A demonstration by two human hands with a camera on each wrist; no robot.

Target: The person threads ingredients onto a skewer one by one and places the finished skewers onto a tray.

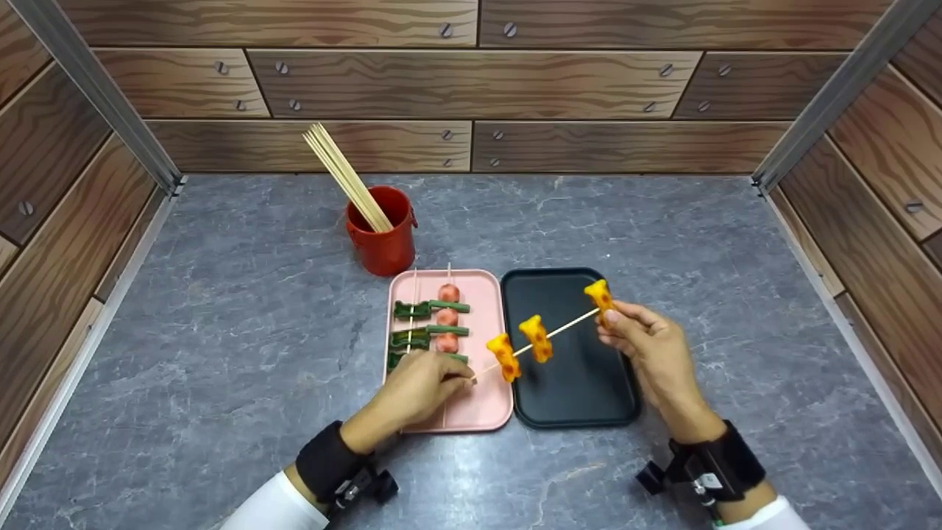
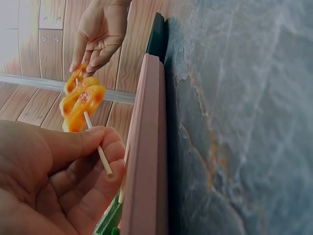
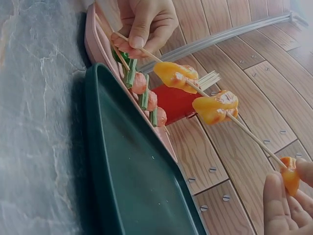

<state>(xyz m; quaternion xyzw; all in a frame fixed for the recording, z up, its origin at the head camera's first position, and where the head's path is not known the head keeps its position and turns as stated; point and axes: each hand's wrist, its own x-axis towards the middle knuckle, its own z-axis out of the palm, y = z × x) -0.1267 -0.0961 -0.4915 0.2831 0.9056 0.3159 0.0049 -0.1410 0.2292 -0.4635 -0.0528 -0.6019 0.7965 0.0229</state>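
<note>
A wooden skewer slants over the two trays, and two yellow-orange food pieces with brown spots are threaded on its left half. My left hand pinches its lower left end between thumb and forefinger; in the left wrist view the skewer tip pokes out past them. At the upper right end, my right hand grips a third yellow-orange food piece. The right wrist view shows the skewer meeting this piece, held between thumb and fingers.
Below my left hand is a pink tray bearing skewers of green pieces and pink balls with green stalks. A dark tray adjoins it on the right. Behind stands a red bucket of bare skewers. Wood-patterned walls enclose the table.
</note>
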